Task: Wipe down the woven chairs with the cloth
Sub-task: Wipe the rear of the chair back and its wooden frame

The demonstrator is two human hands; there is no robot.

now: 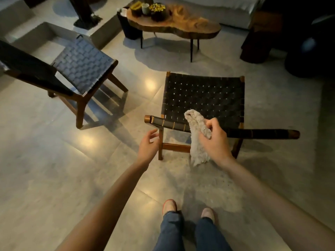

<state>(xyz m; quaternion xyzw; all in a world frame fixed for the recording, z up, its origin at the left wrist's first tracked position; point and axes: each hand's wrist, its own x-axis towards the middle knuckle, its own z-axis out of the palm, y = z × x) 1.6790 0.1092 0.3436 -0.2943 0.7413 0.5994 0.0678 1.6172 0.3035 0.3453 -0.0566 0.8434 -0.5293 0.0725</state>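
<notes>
At ten o'clock a woven chair (81, 67) with a dark seat and brown wooden legs stands on the shiny grey floor (45, 160). It is well apart from the person. Near the middle of the view the left hand (147, 145) hangs in the air. Its fingers are loose and a little bent, and it holds nothing. It is just beside the left end of the top rail (262, 134) of a second woven chair (203, 98), but it does not seem to touch it. At twelve o'clock, far off, a low wooden table (181, 28) carries a dark bowl (157, 13) with yellow things in it and a pale cup (145, 8). At six o'clock are the person's shoes (169, 206) and blue jeans (170, 230). The second woven chair stands right in front of the person, with its back to them and its dark seat reaching toward one o'clock. A pale, fluffy cloth (196, 142) lies across the top rail. Its upper end points at the seat and its lower end hangs down behind the chair back. The right hand (215, 140) grips the cloth, with its fingers and thumb curled round it, just at the rail. At two o'clock there are dark shapes, too dim to tell.
</notes>
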